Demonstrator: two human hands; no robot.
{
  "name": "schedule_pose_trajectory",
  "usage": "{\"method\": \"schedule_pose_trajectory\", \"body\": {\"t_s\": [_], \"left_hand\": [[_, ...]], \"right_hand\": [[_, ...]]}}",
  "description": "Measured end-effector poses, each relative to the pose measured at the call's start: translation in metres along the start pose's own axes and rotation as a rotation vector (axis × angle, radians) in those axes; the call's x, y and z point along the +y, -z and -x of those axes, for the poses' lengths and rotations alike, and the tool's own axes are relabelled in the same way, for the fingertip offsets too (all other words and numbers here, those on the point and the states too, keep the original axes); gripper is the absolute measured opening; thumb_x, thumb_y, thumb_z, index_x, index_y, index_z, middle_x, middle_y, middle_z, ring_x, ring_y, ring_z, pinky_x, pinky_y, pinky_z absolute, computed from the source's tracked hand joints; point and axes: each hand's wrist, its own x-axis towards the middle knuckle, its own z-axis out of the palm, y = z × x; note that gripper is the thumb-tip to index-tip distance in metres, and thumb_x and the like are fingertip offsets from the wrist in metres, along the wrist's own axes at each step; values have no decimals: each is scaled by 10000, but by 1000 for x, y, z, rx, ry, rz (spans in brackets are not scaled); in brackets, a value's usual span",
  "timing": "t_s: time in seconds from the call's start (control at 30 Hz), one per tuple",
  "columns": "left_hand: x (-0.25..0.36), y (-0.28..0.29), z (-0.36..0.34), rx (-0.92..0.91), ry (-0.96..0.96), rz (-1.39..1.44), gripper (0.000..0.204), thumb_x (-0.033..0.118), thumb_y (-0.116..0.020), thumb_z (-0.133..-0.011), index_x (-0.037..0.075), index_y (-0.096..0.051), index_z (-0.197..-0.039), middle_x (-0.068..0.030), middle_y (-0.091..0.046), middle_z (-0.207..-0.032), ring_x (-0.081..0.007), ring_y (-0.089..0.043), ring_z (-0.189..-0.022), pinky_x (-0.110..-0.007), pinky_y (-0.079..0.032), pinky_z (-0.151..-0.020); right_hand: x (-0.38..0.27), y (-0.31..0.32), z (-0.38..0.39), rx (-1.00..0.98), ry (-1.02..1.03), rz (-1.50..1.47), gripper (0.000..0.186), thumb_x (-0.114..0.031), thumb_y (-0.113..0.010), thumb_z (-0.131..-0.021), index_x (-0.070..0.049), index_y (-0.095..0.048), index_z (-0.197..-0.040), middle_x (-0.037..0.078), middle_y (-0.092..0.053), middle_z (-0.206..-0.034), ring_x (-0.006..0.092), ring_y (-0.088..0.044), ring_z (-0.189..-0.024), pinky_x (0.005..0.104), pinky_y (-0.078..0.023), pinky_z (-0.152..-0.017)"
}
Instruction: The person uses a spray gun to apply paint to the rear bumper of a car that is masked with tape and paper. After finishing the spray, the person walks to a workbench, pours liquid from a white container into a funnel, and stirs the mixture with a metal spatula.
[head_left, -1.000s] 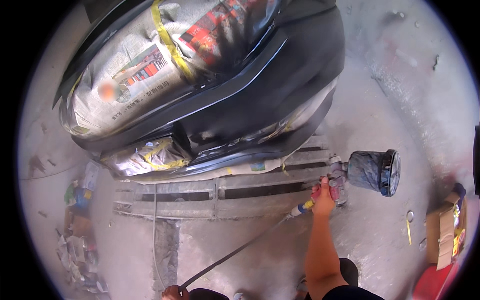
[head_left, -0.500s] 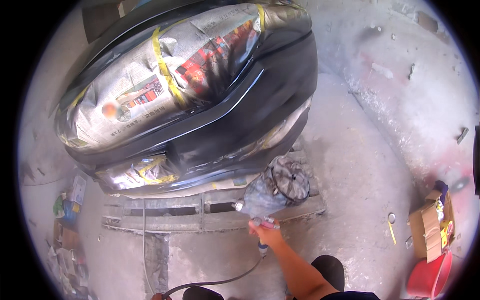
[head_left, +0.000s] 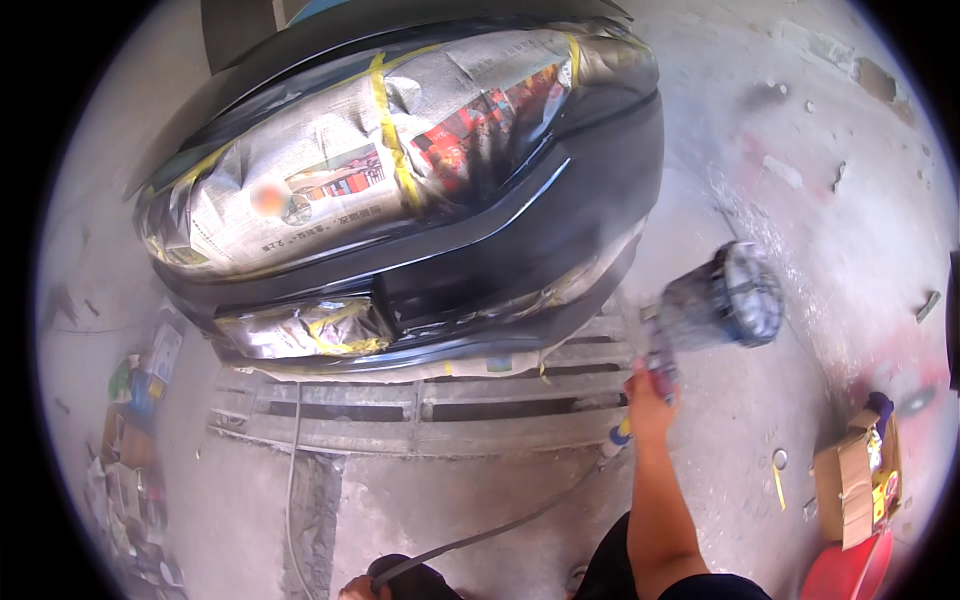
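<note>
My right hand (head_left: 652,402), arm stretched forward, is closed around the handle of a paint spray gun (head_left: 660,350). The gun's large, paint-stained cup (head_left: 720,295) tilts to the right, slightly blurred. From the handle's base a grey air hose (head_left: 510,522) runs down to my left hand (head_left: 362,588), whose fingers are wrapped around it at the lower edge. Left of the gun stands a dark-painted car end (head_left: 500,250), a gap between it and the gun. Newspaper sheets (head_left: 330,140) cover its upper part, fixed by yellow masking tape (head_left: 392,130). A smaller wrapped patch (head_left: 300,330) sits lower down.
Slatted grating (head_left: 480,412) lies in the floor below the car. At right are a tape roll (head_left: 780,460), an open cardboard box (head_left: 845,490) and a red bucket (head_left: 850,570). Boxes and clutter (head_left: 130,450) line the left side. The hose also trails across the floor.
My right hand has swung the spray gun to the right and farther forward, past the car's right end. My left hand shows more, still on the hose. The whole view has shifted slightly.
</note>
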Motion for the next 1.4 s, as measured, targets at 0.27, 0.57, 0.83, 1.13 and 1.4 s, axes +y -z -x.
{"method": "schedule_pose_trajectory", "body": {"t_s": [0.27,0.57,0.83,1.13,1.4], "left_hand": [[-14,16,-3,51,27,-44,182,193,-617,-674,37,-555,-603,-171,-556,-578,-384,-566,-547,-460,-428,-503],[-4,43,1,-76,138,-39,193,204,-624,-681,33,-562,-620,-181,-566,-590,-390,-578,-581,-468,-437,-526],[64,89,18,-436,207,84,315,339,-641,-746,39,-590,-665,-180,-603,-631,-387,-602,-635,-467,-465,-581],[53,168,92,-844,383,-67,370,366,-443,-879,38,-609,-841,-189,-620,-855,-359,-602,-812,-451,-473,-702],[93,180,126,-734,132,55,256,233,-424,-897,65,-594,-804,-170,-591,-820,-352,-580,-769,-458,-469,-660]], "right_hand": [[20,-64,118,-627,-67,61,315,-144,-729,-774,-26,-547,-1003,28,-607,-779,91,-591,-642,234,-487,-541],[-51,-26,23,-128,-250,241,209,-247,-685,-824,-65,-604,-759,-1,-583,-560,82,-544,-513,239,-442,-531],[-103,13,-21,26,127,228,153,-161,-631,-863,-25,-592,-920,9,-576,-705,74,-520,-610,222,-422,-569],[-57,-33,82,-570,-97,328,289,-285,-689,-811,-101,-569,-998,-37,-598,-811,69,-586,-697,278,-485,-656],[-203,-3,-54,-359,-273,78,190,-43,-649,-792,-61,-532,-940,-8,-562,-680,72,-533,-591,236,-458,-531]]}}
